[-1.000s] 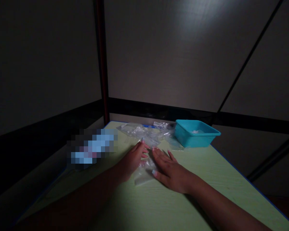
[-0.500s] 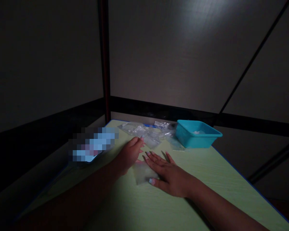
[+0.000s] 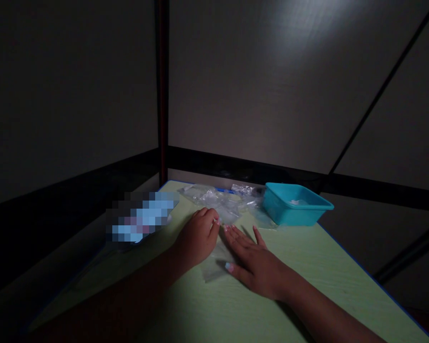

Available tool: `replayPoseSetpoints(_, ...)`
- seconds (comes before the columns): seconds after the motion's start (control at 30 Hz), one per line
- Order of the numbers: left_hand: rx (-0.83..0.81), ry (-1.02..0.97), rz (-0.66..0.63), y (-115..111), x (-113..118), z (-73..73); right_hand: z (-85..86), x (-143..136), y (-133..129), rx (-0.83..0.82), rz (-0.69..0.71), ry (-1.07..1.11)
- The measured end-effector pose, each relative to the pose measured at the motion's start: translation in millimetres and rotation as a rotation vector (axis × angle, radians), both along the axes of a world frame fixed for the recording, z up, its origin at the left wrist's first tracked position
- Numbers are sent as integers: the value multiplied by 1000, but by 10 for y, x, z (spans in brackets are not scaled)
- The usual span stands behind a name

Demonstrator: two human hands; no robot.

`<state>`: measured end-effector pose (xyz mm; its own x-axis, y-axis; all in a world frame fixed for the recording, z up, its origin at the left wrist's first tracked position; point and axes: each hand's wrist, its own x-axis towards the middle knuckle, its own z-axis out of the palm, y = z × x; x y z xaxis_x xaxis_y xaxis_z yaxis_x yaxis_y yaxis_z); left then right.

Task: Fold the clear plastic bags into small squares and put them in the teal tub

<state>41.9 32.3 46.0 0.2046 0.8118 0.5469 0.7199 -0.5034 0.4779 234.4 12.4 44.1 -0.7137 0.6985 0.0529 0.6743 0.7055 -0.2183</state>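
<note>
A small clear plastic bag (image 3: 214,267) lies flat on the light green table, partly covered by both hands. My left hand (image 3: 199,237) is closed, its thumb and fingertips pinched together at the bag's far edge; the exact grip is partly hidden. My right hand (image 3: 252,262) rests flat across the bag's right side with its fingers stretched out and its thumb apart. The fingertips of the two hands almost meet. Just beyond them lies a heap of crumpled clear plastic bags (image 3: 214,200).
At the back right, a turquoise plastic basket (image 3: 300,216) holds something whitish. A lit, pixelated device (image 3: 146,214) stands on the table's left side. Dark walls meet behind the table (image 3: 329,281), which has a blue edge. A blue item (image 3: 224,190) shows among the heaped bags.
My left hand has moved slightly right, and its fingers have closed into a pinch near my right fingertips. My right hand stays flat on the bag. The view has shifted slightly.
</note>
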Motion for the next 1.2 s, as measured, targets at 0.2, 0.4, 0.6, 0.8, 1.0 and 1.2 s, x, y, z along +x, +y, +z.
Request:
replayPoseSetpoints(0.2, -18, 85, -161, -117, 50, -5, -92, 40, 79, 47, -78, -28)
replayPoseSetpoints(0.4, -189, 438, -304, -196, 77, -155, -176, 56, 114, 59, -84, -72)
replayPoseSetpoints(0.6, -228, 533, -261, -188, 42, -218, -194, 34, 89, 88, -128, -48)
replayPoseSetpoints(0.8, -211, 547, -224, -201, 20, -185, -177, 18, 60, 49, -220, 10)
replayPoseSetpoints(1.0, -60, 488, -196, -355, 200, -35, -160, -1, 56, 40, -340, 39)
replayPoseSetpoints(1.2, -199, 463, -75, -558, 442, -175, -134, 7, 43, 59, -346, -2)
